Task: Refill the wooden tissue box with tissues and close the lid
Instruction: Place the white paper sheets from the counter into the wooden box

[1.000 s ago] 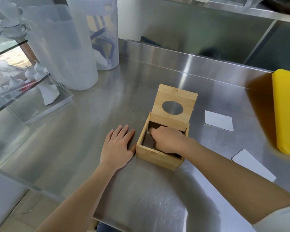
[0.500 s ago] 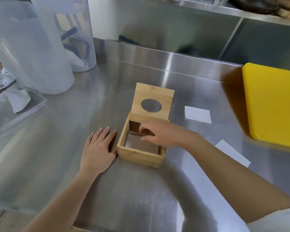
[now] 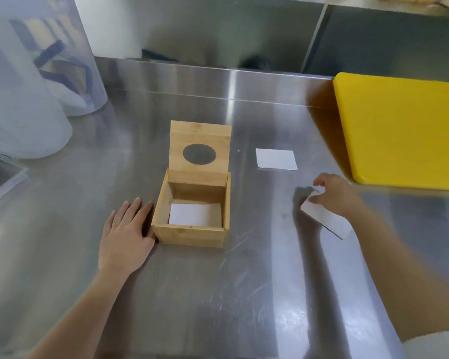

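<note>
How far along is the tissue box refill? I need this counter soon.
Done: one white tissue lies inside the open bamboo box. In hand: the right hand is picking up a second tissue; the left hand steadies the box. Left: the third tissue, then closing the round-holed lid.

A brushed stainless-steel worktable (image 3: pixel 218 294) fills most of the view and reflects diffuse light in pale vertical streaks. A raised steel backsplash (image 3: pixel 218 29) runs along its far edge, with a vertical seam towards the right. Two tall translucent plastic containers (image 3: pixel 24 86) stand at the far left corner. A thick yellow plastic cutting board (image 3: pixel 405 130) lies flat at the right. A clear tray, possibly acrylic (image 3: pixel 3 177), sits at the left edge.
</note>
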